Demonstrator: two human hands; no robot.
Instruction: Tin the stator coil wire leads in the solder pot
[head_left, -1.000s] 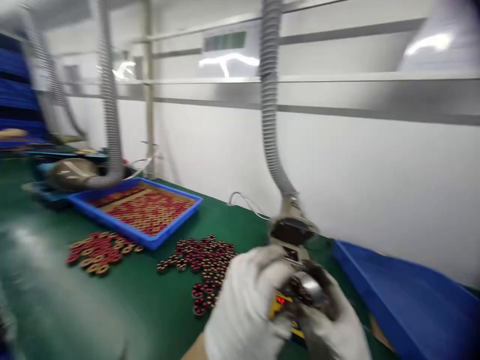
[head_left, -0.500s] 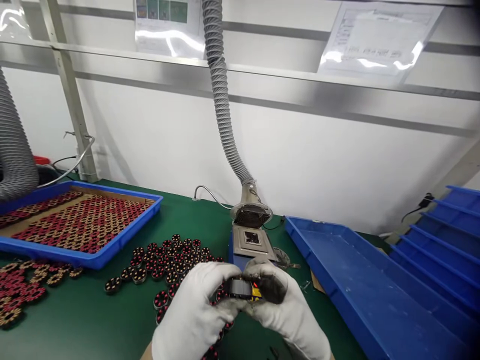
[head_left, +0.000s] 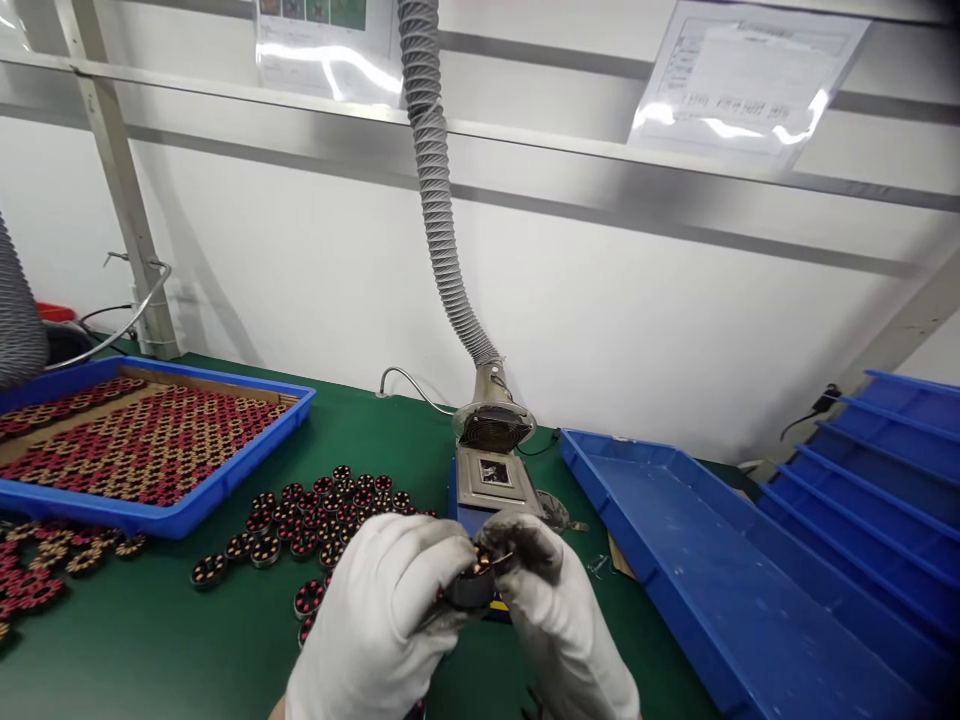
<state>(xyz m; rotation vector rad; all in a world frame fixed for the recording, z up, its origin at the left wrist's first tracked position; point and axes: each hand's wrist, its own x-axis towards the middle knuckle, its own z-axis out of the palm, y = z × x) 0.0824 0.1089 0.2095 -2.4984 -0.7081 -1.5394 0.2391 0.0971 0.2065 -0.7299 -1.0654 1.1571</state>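
Note:
In the head view my left hand [head_left: 382, 610], in a white glove, is closed around a round black motor stator [head_left: 469, 592] with copper-coloured windings on its upper face. My right hand [head_left: 559, 600], gloved with dark-stained fingertips, pinches at the stator's right edge. A thin strand shows by those fingertips; whether it is a wire lead I cannot tell. Just beyond the hands stands a small metal-topped pot [head_left: 493, 475] with a square opening. To the left of my left hand lies a loose pile of similar stators [head_left: 304, 540], black with pink or copper-coloured windings.
A blue tray [head_left: 225, 480] at left holds rows of stators, with more stators [head_left: 34, 580] in front of it. A long blue tray [head_left: 675, 540] lies at right beside stacked blue trays [head_left: 862, 470]. A grey hose [head_left: 442, 230] hangs over the pot, ending in a hood [head_left: 495, 425].
The stator has turned in my hands, so its wound face now shows rather than its side. My right fingers have shifted into a pinch at its edge. The view has moved slightly.

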